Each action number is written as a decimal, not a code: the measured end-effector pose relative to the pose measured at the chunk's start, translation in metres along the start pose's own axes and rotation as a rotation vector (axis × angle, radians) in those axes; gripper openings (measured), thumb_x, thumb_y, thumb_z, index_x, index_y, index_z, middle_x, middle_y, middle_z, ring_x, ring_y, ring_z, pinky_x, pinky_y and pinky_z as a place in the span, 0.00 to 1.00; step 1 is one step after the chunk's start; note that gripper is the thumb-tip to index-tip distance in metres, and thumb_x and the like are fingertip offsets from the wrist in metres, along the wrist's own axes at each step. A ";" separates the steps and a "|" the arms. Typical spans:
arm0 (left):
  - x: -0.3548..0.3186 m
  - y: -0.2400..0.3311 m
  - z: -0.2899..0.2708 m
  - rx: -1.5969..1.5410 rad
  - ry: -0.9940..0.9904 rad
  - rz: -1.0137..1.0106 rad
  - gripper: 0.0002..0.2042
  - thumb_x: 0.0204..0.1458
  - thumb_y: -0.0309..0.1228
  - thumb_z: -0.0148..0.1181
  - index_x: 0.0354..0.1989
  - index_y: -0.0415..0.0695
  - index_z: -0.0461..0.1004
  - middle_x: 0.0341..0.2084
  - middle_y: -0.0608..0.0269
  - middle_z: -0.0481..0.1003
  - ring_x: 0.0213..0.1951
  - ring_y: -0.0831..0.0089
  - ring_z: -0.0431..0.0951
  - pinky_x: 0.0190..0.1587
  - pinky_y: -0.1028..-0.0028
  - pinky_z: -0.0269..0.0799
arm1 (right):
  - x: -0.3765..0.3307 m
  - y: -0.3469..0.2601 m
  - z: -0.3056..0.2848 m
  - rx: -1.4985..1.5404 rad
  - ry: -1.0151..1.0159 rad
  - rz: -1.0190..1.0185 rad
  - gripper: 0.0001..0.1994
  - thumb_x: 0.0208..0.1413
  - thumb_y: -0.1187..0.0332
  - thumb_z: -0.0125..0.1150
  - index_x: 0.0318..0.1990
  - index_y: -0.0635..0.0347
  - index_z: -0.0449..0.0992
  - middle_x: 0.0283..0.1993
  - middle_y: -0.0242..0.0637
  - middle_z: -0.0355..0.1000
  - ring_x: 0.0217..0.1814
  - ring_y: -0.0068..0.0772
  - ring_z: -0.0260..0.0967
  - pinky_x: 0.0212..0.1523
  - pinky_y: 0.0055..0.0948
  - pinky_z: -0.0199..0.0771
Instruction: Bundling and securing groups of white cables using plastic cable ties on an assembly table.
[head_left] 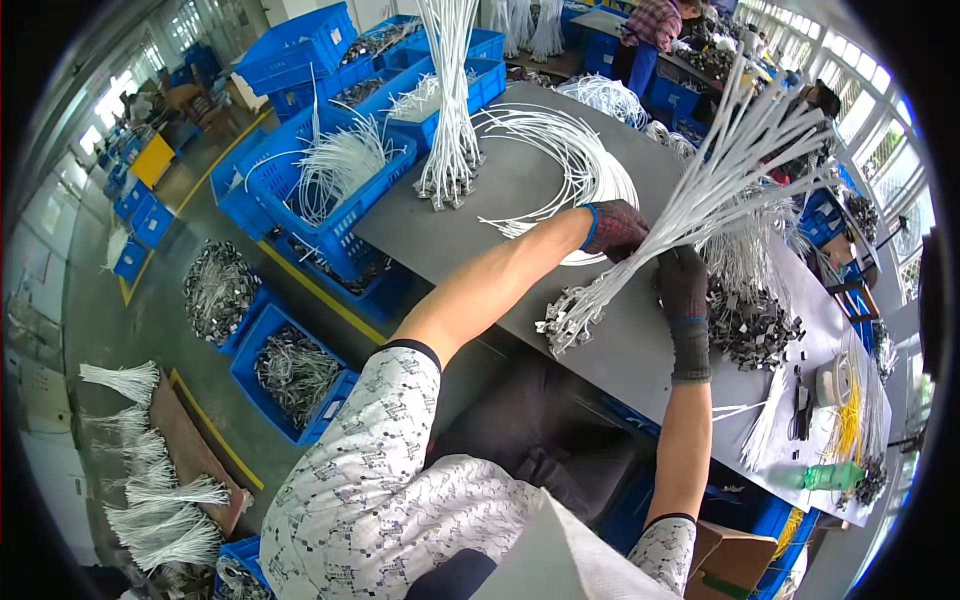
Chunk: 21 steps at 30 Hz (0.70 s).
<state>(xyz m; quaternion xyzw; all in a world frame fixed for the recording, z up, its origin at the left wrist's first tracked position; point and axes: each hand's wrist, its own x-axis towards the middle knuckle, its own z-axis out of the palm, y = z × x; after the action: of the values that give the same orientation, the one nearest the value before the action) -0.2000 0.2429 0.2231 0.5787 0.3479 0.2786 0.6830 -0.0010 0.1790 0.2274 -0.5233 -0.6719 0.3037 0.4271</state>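
Note:
My left hand (614, 227) and my right hand (683, 277), both in dark work gloves, grip a thick bundle of white cables (720, 170) near its middle. The bundle slants up to the right, and its metal terminals (566, 318) hang at the lower left, just above the grey table (520, 185). A heap of loose metal clips (752, 325) lies on the table right beside my right hand. A coiled bunch of white cables (565, 165) lies flat beyond my left hand.
Another upright cable bundle (452, 110) stands on the table's far left. Blue crates (330, 190) with cables and metal parts line the floor to the left. Tape rolls (835, 380), yellow ties and a green bottle (830, 475) sit at the table's right end. Other people work at the back.

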 end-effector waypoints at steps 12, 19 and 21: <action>-0.011 -0.008 -0.002 -0.235 0.081 0.090 0.10 0.58 0.32 0.61 0.45 0.41 0.79 0.36 0.61 0.81 0.36 0.71 0.82 0.40 0.69 0.80 | -0.008 -0.004 0.009 0.188 -0.042 0.103 0.11 0.62 0.65 0.55 0.43 0.65 0.76 0.27 0.33 0.72 0.25 0.23 0.70 0.28 0.27 0.72; -0.017 -0.004 -0.007 -0.327 -0.130 0.101 0.09 0.58 0.29 0.60 0.46 0.42 0.76 0.40 0.61 0.79 0.40 0.71 0.80 0.45 0.70 0.79 | -0.011 -0.009 0.002 0.303 -0.182 0.057 0.19 0.59 0.66 0.60 0.55 0.64 0.72 0.35 0.36 0.76 0.33 0.24 0.71 0.34 0.28 0.75; -0.011 -0.011 -0.012 0.361 -0.093 0.460 0.11 0.57 0.25 0.60 0.48 0.40 0.76 0.40 0.61 0.79 0.41 0.70 0.80 0.45 0.71 0.78 | -0.008 -0.009 0.005 0.253 -0.286 -0.003 0.16 0.60 0.63 0.62 0.50 0.65 0.77 0.35 0.38 0.78 0.32 0.23 0.70 0.35 0.30 0.74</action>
<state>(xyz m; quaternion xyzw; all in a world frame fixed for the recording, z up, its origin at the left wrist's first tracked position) -0.2168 0.2393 0.2129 0.7665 0.2197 0.3328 0.5033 -0.0086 0.1694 0.2316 -0.4161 -0.6830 0.4564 0.3899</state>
